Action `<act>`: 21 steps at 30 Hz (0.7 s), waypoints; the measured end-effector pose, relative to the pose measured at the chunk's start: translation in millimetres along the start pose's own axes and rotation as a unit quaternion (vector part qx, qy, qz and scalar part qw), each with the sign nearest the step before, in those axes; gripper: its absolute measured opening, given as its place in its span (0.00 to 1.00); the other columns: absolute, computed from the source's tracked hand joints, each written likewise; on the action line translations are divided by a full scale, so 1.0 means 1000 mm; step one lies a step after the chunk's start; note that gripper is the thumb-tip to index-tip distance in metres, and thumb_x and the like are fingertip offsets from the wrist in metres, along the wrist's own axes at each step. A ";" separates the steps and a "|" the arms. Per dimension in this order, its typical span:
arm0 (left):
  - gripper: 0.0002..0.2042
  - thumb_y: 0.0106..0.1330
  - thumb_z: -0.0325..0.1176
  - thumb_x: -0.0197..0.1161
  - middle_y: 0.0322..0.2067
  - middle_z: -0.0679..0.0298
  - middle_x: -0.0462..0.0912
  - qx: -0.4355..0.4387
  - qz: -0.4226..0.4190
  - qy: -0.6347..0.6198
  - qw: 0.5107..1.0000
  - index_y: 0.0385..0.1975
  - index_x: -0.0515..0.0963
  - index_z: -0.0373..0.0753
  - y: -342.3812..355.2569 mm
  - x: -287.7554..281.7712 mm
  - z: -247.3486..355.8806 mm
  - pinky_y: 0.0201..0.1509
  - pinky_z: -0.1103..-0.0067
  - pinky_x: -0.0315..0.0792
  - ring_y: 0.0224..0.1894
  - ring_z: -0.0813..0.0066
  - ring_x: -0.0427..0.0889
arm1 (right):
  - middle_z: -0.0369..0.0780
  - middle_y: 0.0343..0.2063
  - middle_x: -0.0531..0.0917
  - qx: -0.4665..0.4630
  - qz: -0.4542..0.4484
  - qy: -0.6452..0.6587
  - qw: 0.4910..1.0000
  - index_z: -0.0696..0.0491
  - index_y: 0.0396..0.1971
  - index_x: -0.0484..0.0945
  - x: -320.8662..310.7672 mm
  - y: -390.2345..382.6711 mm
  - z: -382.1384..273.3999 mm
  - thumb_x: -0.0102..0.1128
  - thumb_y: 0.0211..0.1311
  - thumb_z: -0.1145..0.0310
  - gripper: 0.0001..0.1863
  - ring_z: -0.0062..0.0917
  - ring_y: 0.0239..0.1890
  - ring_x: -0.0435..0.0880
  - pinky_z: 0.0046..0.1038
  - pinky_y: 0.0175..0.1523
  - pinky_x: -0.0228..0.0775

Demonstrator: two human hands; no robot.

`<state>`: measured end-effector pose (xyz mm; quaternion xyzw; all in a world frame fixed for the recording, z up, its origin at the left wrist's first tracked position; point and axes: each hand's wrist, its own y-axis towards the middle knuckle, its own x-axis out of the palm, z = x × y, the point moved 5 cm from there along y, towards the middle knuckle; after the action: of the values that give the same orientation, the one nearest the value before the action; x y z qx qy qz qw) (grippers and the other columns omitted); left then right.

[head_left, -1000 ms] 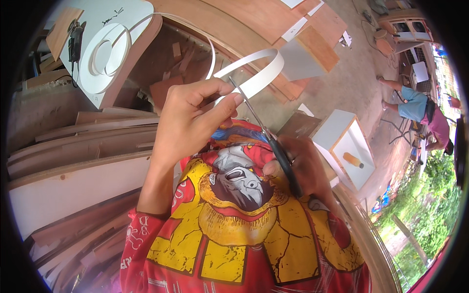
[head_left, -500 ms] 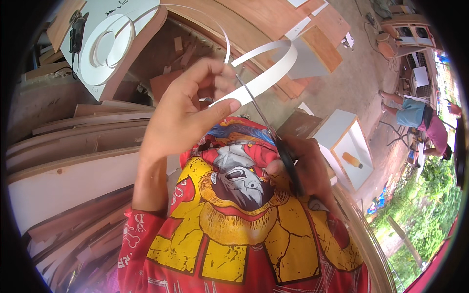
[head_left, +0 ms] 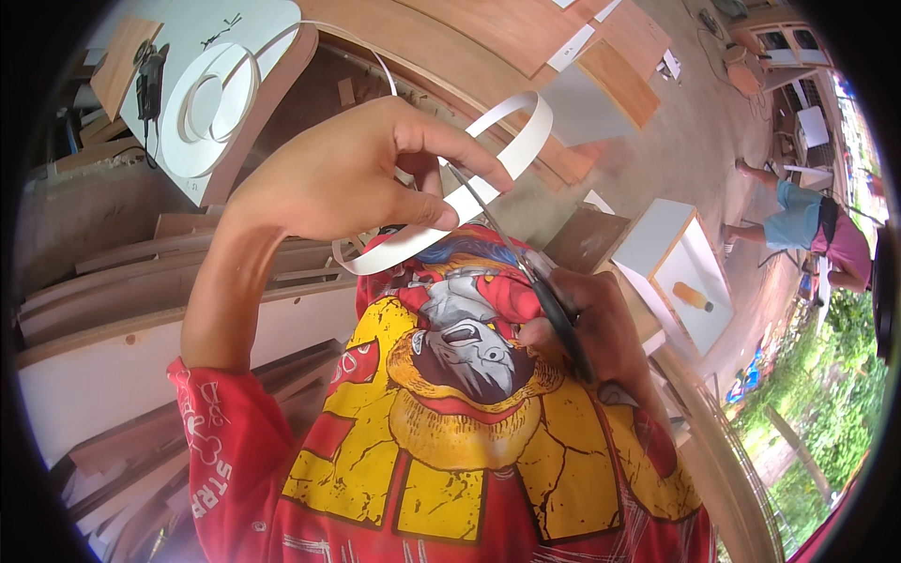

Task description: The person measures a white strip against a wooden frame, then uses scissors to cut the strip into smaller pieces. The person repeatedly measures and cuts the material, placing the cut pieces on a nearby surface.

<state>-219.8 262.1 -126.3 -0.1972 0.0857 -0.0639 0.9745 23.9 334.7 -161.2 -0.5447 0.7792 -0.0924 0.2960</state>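
White strip (head_left: pixel 528 145) in left grip (head_left: pixel 357 171), scissors (head_left: pixel 552 298) in right grip (head_left: pixel 603 317)

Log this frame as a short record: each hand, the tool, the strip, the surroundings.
Left hand: thumb and fingers at a white strip
Right hand: grips scissors by the dark handles
Scissors: blades against the strip; whether they are cutting is unclear
Strip: curved into a loop
Upper left: white coil and black power tool on a white board
Right: open white box, orange bottle inside; another person beyond

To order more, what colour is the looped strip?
The strip is white; the head view shows it best.
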 end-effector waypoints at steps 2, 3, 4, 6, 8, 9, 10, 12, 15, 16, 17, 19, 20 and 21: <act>0.21 0.61 0.12 0.66 0.28 0.73 0.81 0.002 0.000 0.015 1.000 0.54 0.85 0.34 0.001 -0.004 0.001 0.32 0.87 0.69 0.28 0.92 0.74 | 0.48 0.15 0.73 -0.011 0.011 -0.012 1.000 0.60 0.25 0.78 0.002 0.002 0.001 0.81 0.47 0.44 0.31 0.44 0.19 0.72 0.40 0.30 0.64; 0.21 0.60 0.12 0.67 0.28 0.73 0.81 0.010 -0.006 0.015 1.000 0.54 0.85 0.34 0.002 -0.004 0.003 0.32 0.88 0.69 0.28 0.92 0.74 | 0.48 0.15 0.73 -0.015 0.011 -0.016 1.000 0.60 0.24 0.77 0.001 0.001 0.003 0.81 0.46 0.44 0.31 0.44 0.18 0.72 0.40 0.29 0.64; 0.21 0.60 0.13 0.67 0.28 0.73 0.81 0.008 -0.007 0.022 1.000 0.54 0.85 0.35 0.002 -0.007 0.001 0.32 0.88 0.70 0.27 0.92 0.74 | 0.48 0.15 0.73 -0.020 0.011 -0.021 1.000 0.60 0.23 0.77 0.001 0.003 0.004 0.82 0.45 0.44 0.32 0.44 0.18 0.72 0.40 0.28 0.64; 0.21 0.60 0.13 0.67 0.27 0.73 0.80 0.007 -0.006 0.019 1.000 0.54 0.85 0.35 0.002 -0.010 0.000 0.32 0.87 0.70 0.27 0.91 0.74 | 0.47 0.15 0.73 -0.051 0.020 -0.060 0.997 0.59 0.21 0.75 -0.002 0.004 0.007 0.82 0.45 0.45 0.32 0.43 0.17 0.71 0.40 0.27 0.63; 0.21 0.60 0.12 0.67 0.26 0.73 0.79 0.020 -0.007 -0.009 1.000 0.53 0.85 0.36 0.001 -0.011 0.001 0.32 0.87 0.70 0.26 0.90 0.74 | 0.46 0.14 0.73 -0.075 0.013 -0.095 0.993 0.58 0.19 0.73 -0.011 0.001 0.013 0.83 0.45 0.46 0.31 0.41 0.17 0.71 0.39 0.27 0.63; 0.21 0.60 0.12 0.67 0.26 0.73 0.79 0.012 0.014 -0.017 1.000 0.53 0.85 0.36 0.001 -0.014 0.000 0.33 0.87 0.70 0.26 0.89 0.74 | 0.45 0.14 0.72 -0.084 0.004 -0.110 0.990 0.58 0.19 0.73 -0.019 -0.002 0.016 0.83 0.46 0.47 0.31 0.40 0.16 0.71 0.38 0.26 0.63; 0.21 0.61 0.12 0.67 0.26 0.72 0.79 0.015 0.032 -0.031 0.999 0.53 0.85 0.36 0.000 -0.013 0.001 0.33 0.86 0.71 0.26 0.88 0.75 | 0.45 0.14 0.72 -0.099 -0.002 -0.131 0.987 0.57 0.18 0.72 -0.030 -0.007 0.020 0.84 0.46 0.48 0.31 0.38 0.16 0.71 0.38 0.26 0.62; 0.20 0.61 0.12 0.66 0.27 0.71 0.80 0.030 0.048 -0.041 0.998 0.53 0.85 0.37 0.001 -0.010 0.004 0.33 0.85 0.72 0.26 0.87 0.76 | 0.38 0.16 0.77 0.006 0.006 -0.029 1.000 0.56 0.22 0.74 -0.049 -0.011 0.037 0.83 0.51 0.61 0.22 0.25 0.17 0.71 0.32 0.27 0.66; 0.18 0.61 0.12 0.66 0.33 0.67 0.84 0.041 0.023 -0.034 0.998 0.50 0.85 0.36 0.007 0.006 0.010 0.36 0.83 0.75 0.30 0.85 0.81 | 0.38 0.35 0.88 -0.083 0.091 0.149 0.981 0.57 0.31 0.77 -0.076 0.002 0.033 0.81 0.53 0.69 0.17 0.19 0.30 0.77 0.25 0.38 0.73; 0.18 0.61 0.12 0.66 0.33 0.67 0.84 0.048 0.018 -0.021 0.998 0.50 0.85 0.35 0.008 0.013 0.013 0.36 0.83 0.75 0.31 0.84 0.81 | 0.40 0.42 0.87 -0.124 0.095 0.138 0.978 0.57 0.34 0.76 -0.083 0.017 0.027 0.80 0.54 0.68 0.18 0.19 0.36 0.78 0.25 0.43 0.73; 0.17 0.61 0.11 0.65 0.33 0.66 0.84 0.066 0.013 -0.011 0.998 0.49 0.85 0.35 0.012 0.019 0.016 0.37 0.83 0.76 0.31 0.84 0.81 | 0.42 0.48 0.87 -0.164 0.100 0.127 0.973 0.57 0.37 0.76 -0.089 0.033 0.020 0.80 0.54 0.67 0.19 0.20 0.41 0.79 0.25 0.47 0.73; 0.16 0.61 0.10 0.65 0.35 0.65 0.85 0.040 -0.010 -0.031 0.999 0.46 0.84 0.32 0.015 0.029 0.018 0.39 0.83 0.78 0.32 0.81 0.83 | 0.42 0.50 0.86 -0.209 0.049 0.101 0.971 0.57 0.41 0.76 -0.089 0.058 0.007 0.79 0.56 0.64 0.22 0.20 0.44 0.79 0.26 0.52 0.73; 0.15 0.61 0.10 0.64 0.36 0.64 0.85 0.052 -0.006 -0.021 0.998 0.46 0.84 0.32 0.017 0.030 0.021 0.39 0.83 0.78 0.33 0.81 0.83 | 0.40 0.47 0.86 -0.256 0.021 0.115 0.960 0.58 0.41 0.77 -0.082 0.070 -0.002 0.78 0.57 0.62 0.22 0.20 0.44 0.80 0.26 0.52 0.73; 0.15 0.61 0.10 0.64 0.36 0.64 0.85 0.076 -0.005 -0.019 0.997 0.45 0.84 0.32 0.016 0.031 0.025 0.39 0.83 0.79 0.33 0.80 0.83 | 0.39 0.44 0.87 -0.284 -0.028 0.109 0.952 0.58 0.42 0.78 -0.073 0.081 -0.011 0.77 0.59 0.60 0.22 0.20 0.43 0.80 0.26 0.52 0.74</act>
<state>-182.9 281.3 -114.2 -0.1240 0.0611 -0.0713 0.9878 -29.8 430.1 -164.3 -0.6146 0.7851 0.0658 0.0395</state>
